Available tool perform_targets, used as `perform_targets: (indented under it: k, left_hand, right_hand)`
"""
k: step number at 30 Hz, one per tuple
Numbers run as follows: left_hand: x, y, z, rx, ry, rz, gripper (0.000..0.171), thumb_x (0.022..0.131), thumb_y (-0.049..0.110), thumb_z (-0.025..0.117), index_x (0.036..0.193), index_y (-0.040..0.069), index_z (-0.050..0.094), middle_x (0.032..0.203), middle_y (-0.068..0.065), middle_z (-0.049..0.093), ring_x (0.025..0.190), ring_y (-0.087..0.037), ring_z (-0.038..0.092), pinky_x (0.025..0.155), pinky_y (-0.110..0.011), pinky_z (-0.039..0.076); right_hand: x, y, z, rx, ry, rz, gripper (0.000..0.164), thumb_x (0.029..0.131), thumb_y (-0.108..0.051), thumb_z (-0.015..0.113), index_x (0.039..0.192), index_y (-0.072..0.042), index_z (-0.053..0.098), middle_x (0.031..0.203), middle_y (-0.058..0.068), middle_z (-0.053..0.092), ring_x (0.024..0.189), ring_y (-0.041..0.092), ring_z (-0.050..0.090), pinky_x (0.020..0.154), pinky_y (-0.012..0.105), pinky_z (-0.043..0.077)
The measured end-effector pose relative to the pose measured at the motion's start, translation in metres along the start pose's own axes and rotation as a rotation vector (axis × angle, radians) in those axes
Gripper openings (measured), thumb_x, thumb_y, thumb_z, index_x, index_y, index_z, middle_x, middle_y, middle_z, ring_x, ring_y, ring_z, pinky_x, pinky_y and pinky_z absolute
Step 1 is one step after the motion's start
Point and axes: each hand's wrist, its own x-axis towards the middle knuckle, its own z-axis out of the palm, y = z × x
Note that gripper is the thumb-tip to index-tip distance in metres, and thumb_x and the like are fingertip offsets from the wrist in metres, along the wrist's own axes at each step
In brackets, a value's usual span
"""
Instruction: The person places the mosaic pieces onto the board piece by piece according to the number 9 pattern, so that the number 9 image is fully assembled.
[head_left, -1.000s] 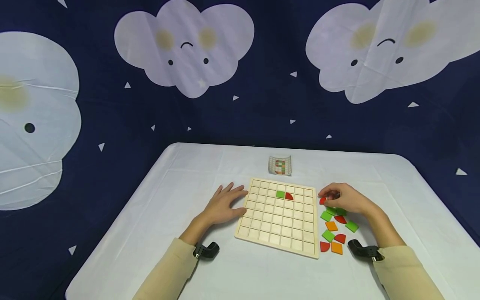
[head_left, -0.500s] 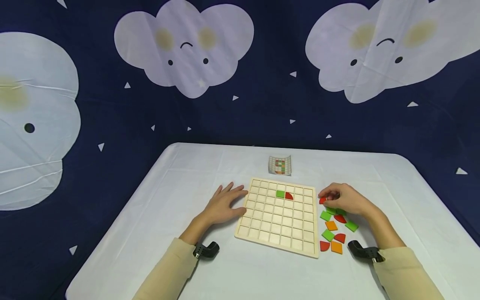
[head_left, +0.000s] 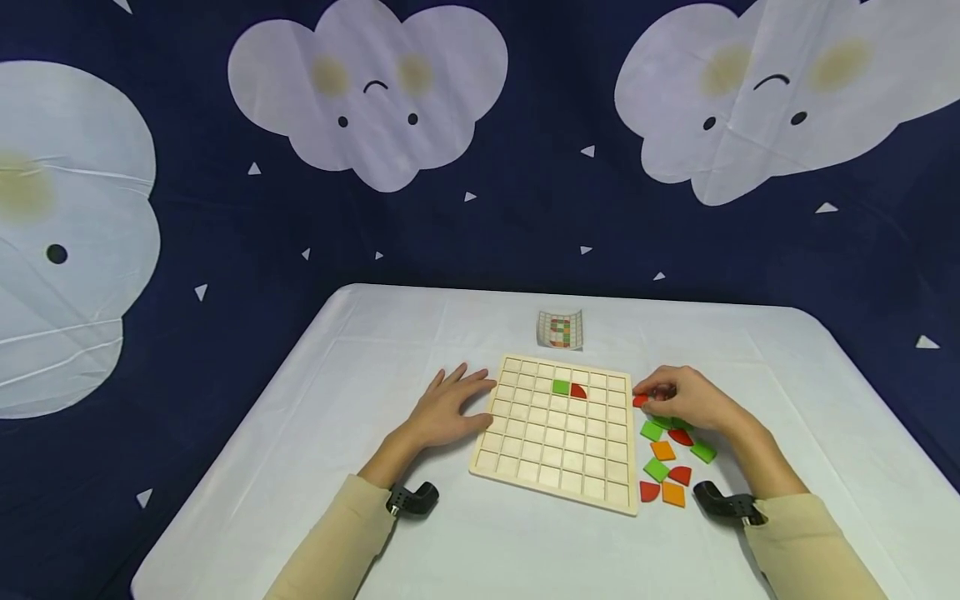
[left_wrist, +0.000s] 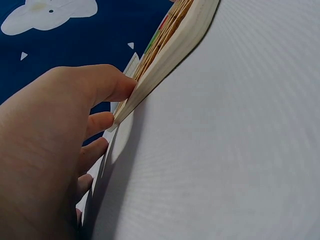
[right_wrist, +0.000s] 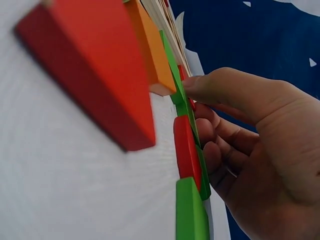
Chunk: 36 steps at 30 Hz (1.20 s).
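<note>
Beyond the left hand [head_left: 442, 415] and right hand [head_left: 694, 397], a pattern card [head_left: 559, 330] bears print too small to read. Between them lies a squarish gridded board [head_left: 552, 437], slightly rotated. The left hand, fingers spread, touches its edge; the right hand pinches a red piece [head_left: 640, 402] beside it, direction mostly hidden.

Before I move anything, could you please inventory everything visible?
Table: one, white, foreground
Backdrop: one, navy with white clouds and triangles, behind table
Grid board: one, pale wood, on table
Placed square: one, green, on board
Placed quadrant: one, red, on board
Card: one, multicoloured, beyond board
Loose squares: seven visible, five green, two orange, right of board
Loose quadrants: three, red, right of board
Held piece: one, red, by board's right edge
Sleeves: two, beige, foreground
Wrist cameras: two, black, by sleeves
Left hand: one, at board's left edge
Right hand: one, on held piece
</note>
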Motion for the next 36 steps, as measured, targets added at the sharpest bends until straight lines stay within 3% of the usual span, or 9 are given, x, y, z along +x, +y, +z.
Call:
perform_targets:
  k: [36]
  left_hand:
    - [-0.001, 0.001, -0.002, -0.001, -0.003, -0.001, 0.061, 0.085, 0.053, 0.057, 0.141, 0.028, 0.05, 0.151, 0.01, 0.035, 0.144, -0.022, 0.017, 0.115, -0.047, 0.004]
  right_hand:
    - [-0.001, -0.011, -0.006, -0.022, -0.025, 0.004, 0.024, 0.08, -0.023, 0.078, 0.103, -0.018, 0.076, 0.094, -0.004, 0.065, 0.078, 0.021, 0.05, 0.061, 0.028, 0.045]
